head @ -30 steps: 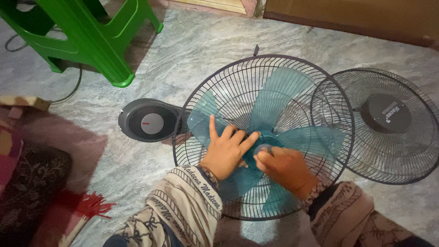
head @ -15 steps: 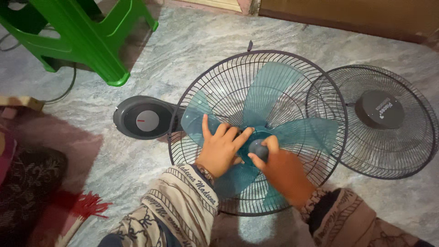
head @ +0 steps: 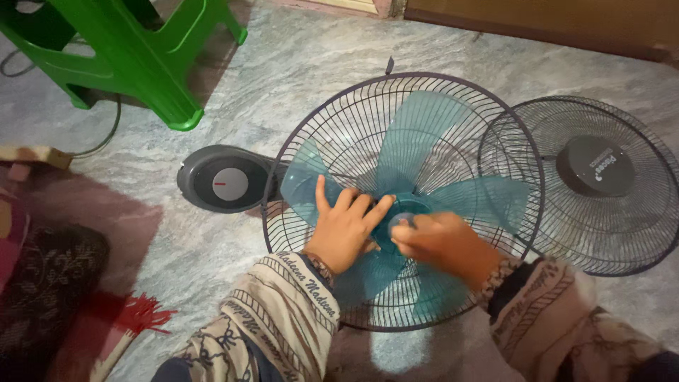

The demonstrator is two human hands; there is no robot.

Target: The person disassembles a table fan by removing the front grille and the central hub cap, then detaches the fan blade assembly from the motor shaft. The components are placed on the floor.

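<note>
Floor-level view of a dismantled pedestal fan, described from left to right. At far left a patterned rug (head: 49,283) with a red fringe lies on the marble floor (head: 297,78); behind it stands a green plastic stool (head: 141,56), with a dark cable (head: 106,134) trailing beside its leg. Next comes the fan's grey base (head: 225,180), lying flat, its round pale dial marked with a red line. The base touches the rim of the rear wire guard (head: 424,99), which lies face-up on the floor and carries the translucent teal blade (head: 417,134).

The left hand (head: 346,225) rests flat on the blade just left of the hub, fingers (head: 322,191) spread and straight, pressing down rather than gripping. The right hand (head: 442,240) is curled over the round hub cap (head: 402,221) at the blade's centre (the hand is motion-blurred, so the exact closure of its fingers around the cap cannot be told, though thumb and fingertips touch it). Both wrists emerge from patterned beige sleeves (head: 283,311).

At right, the front wire guard (head: 622,233), with its dark grey centre disc (head: 594,166), lies flat, its edge overlapped by the rim of the rear guard.
</note>
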